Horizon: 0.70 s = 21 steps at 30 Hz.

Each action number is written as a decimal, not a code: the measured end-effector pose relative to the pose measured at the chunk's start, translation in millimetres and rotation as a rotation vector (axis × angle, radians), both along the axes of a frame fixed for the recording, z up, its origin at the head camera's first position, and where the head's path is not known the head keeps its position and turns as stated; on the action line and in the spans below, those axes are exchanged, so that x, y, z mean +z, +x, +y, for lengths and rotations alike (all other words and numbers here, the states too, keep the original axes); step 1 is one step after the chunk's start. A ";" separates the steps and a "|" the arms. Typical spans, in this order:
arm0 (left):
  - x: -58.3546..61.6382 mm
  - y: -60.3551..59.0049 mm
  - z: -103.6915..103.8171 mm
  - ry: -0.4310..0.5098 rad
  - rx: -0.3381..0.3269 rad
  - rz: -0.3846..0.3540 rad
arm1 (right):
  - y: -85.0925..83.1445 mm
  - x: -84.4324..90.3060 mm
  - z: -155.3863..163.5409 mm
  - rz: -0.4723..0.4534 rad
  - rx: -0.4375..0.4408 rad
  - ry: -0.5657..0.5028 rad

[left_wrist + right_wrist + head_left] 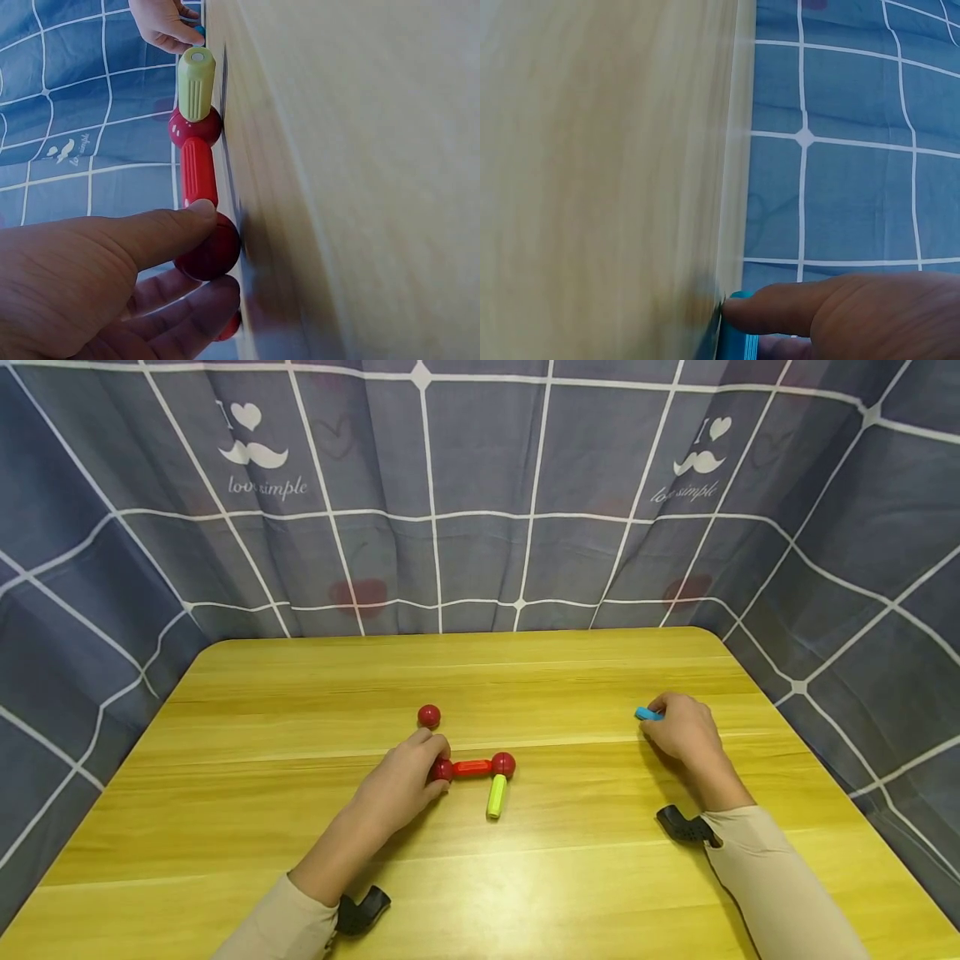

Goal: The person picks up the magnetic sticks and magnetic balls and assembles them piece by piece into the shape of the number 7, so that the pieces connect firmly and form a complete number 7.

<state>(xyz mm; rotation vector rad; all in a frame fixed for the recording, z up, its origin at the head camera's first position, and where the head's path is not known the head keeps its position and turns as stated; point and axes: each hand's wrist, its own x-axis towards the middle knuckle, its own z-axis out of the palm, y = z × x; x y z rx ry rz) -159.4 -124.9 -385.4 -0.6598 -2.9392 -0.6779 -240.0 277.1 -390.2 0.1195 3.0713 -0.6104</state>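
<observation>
On the wooden table [480,877] lies a small build: a red ball [442,769], a red rod [471,767], a second red ball [503,765] and a yellow-green rod [496,796] pointing toward me. My left hand [429,766] pinches the left red ball [210,251] between thumb and fingers. In the left wrist view the red rod [199,169] and yellow-green rod [196,82] stick out beyond it. A loose red ball [428,716] lies just behind the hand. At the right, my right hand [662,717] curls over a blue rod [648,714], a fingertip [739,313] on the blue rod's [739,346] end.
Blue checked cloth [480,510] walls the table at the back and both sides. The table's right edge [817,760] is close to the right hand. Black wrist mounts [686,825] sit at both cuffs.
</observation>
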 end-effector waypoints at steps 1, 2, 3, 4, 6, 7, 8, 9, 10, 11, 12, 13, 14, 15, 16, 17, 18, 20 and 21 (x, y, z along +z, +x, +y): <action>0.0 0.1 -0.1 0.001 -0.002 0.001 | 0.2 -0.2 -0.3 0.000 0.009 0.005; 0.0 0.1 -0.1 0.002 -0.003 0.001 | 0.6 -0.2 -0.8 -0.002 0.018 0.006; -0.2 0.2 -0.2 0.003 -0.004 0.002 | 1.1 0.1 -1.2 -0.002 0.028 0.012; -0.5 0.3 -0.3 0.005 -0.006 0.003 | 1.9 0.5 -1.7 0.000 0.038 0.013; -1.2 0.4 -0.6 0.009 -0.008 0.004 | 3.7 1.6 -3.3 0.003 0.054 0.018; -1.6 0.4 -0.7 0.010 -0.008 0.005 | 4.7 2.3 -4.2 0.003 0.058 0.023; -1.8 0.4 -0.8 0.011 -0.008 0.005 | 5.5 3.0 -5.3 0.006 0.062 0.024; -2.0 0.4 -1.0 0.011 -0.007 0.006 | 6.3 3.5 -6.3 0.008 0.063 0.027; -1.9 0.4 -1.1 0.012 -0.008 0.007 | 7.1 4.2 -7.6 0.009 0.066 0.028; -1.8 0.4 -1.1 0.013 -0.007 0.006 | 7.9 4.7 -9.0 0.011 0.068 0.031; -1.6 0.5 -1.1 0.015 -0.007 0.006 | 8.7 5.4 -10.5 0.011 0.070 0.027; -1.5 0.5 -1.2 0.016 -0.007 0.005 | 9.5 5.8 -12.1 0.012 0.075 0.026; -1.2 0.5 -1.2 0.017 -0.006 0.002 | 10.3 6.3 -13.8 0.013 0.082 0.024; -0.9 0.6 -1.2 0.017 -0.004 0.001 | 11.0 6.5 -15.5 0.016 0.090 0.024; -0.6 0.6 -1.2 0.017 -0.003 -0.003 | 11.8 6.9 -17.5 0.020 0.101 0.023; -0.2 0.6 -1.2 0.018 -0.001 -0.005 | 12.4 7.1 -19.5 0.022 0.114 0.022; 0.1 0.7 -1.3 0.016 0.001 -0.008 | 13.2 7.5 -21.8 0.024 0.128 0.019; 1.0 0.9 -1.2 0.013 0.005 -0.012 | 14.9 8.5 -27.2 0.029 0.162 0.019; 1.4 0.9 -1.3 0.011 0.007 -0.013 | 15.8 9.1 -30.3 0.026 0.175 0.015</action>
